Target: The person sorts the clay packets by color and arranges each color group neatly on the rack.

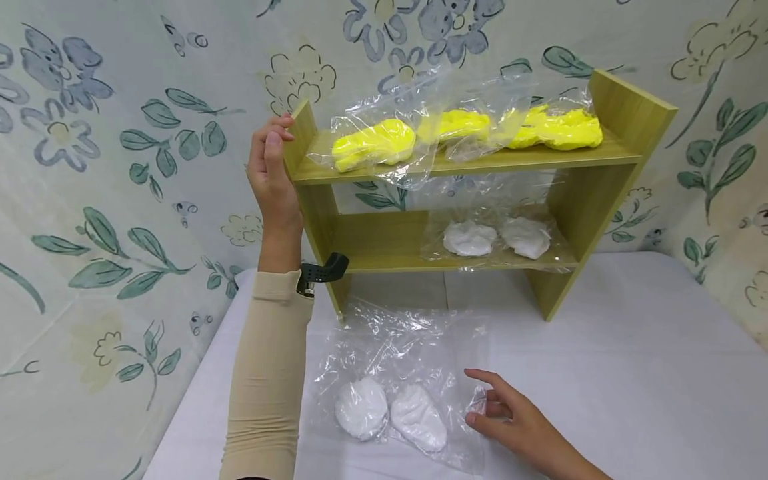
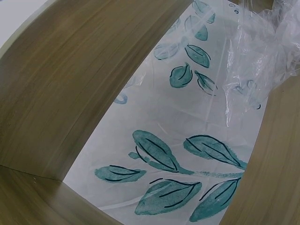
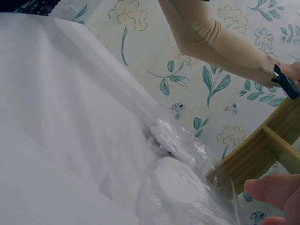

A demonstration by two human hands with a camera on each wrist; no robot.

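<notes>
Grips the left side of the shelf, far left, with the left hand. Shows a clear bag near, on the white table, just left of the right hand, the nearer one: glossy, crinkled, with a round white lump left, an oval one slanting far-left to near-right. Holds right thumb and forefinger spread; cannot tell whether touching.

A pale floral backdrop stands behind a white-covered table.

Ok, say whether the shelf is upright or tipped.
Upright: the shelf stands on its side panels on the table, one board above the other.
</notes>
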